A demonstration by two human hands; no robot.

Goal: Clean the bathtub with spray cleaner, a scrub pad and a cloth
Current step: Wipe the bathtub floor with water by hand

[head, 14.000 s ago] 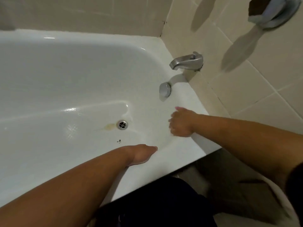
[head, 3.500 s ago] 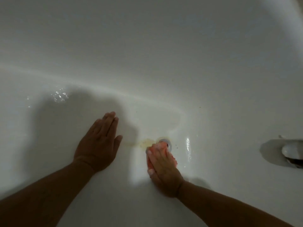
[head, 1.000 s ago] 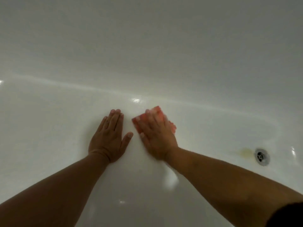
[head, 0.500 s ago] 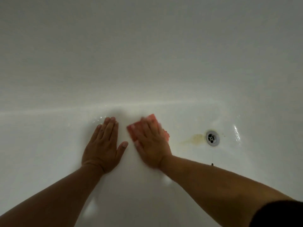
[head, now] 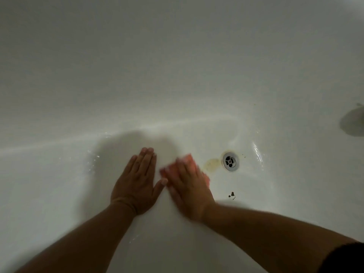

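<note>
Step in hand: you are scrubbing the floor of the bathtub [head: 177, 75], judging by the flat hand on the pad and the blur around it.
Right hand: your right hand [head: 189, 186] is lying flat, fingers straight, pressing down on the scrub pad [head: 188, 159] rather than gripping it.
Scrub pad: the pink pad is sitting under your right fingers on the tub floor, its edges peeking out at the fingertips and along the drain side.
Left hand: your left hand [head: 137, 182] is resting flat on the tub floor just beside the right one, fingers straight and together, holding nothing and apparently bracing you.
Next move: you are probably needing to work the pad toward the yellowish stain [head: 212, 164], which is lying between the pad and the drain [head: 230, 161], pressing firmly there.
Around you: a small dark speck of debris [head: 232, 195] is sitting near the drain on the side nearer you, and water droplets [head: 94, 160] are glinting to the left of your left hand.
In the way: nothing is blocking the stain, but the wet floor may be making your bracing hand slip.
Right edge: a dim round shape [head: 352, 123] is showing on the tub wall, too dark to identify.
Not showing: the spray cleaner and the cloth.
</note>
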